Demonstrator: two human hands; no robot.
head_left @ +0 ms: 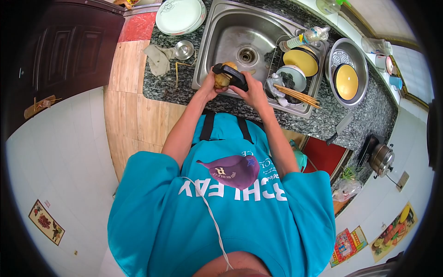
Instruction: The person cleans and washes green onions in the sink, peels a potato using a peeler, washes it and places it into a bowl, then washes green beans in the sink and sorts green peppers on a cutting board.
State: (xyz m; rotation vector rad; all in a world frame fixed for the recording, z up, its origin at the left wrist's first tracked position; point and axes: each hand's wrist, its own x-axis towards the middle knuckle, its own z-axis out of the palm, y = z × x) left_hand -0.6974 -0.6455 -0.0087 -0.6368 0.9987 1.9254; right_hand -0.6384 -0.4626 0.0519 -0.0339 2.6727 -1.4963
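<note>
Over the near edge of the steel sink (203, 51), my left hand (210, 87) holds a brownish-yellow potato (221, 81). My right hand (254, 93) grips a black peeler (236, 77), whose head lies against the top of the potato. Both hands are close together, and the fingers of the left are partly hidden behind the potato. Below them in the basin is the round drain (247, 56), with small pale scraps near it.
Right of the basin, a rack holds a yellow bowl (301, 62), a white bowl (297, 76), a bottle (304, 39) and chopsticks (297, 94). A knife (340, 128) lies on the granite counter (281, 118). White plates (179, 16) and a grey cloth (159, 60) are left.
</note>
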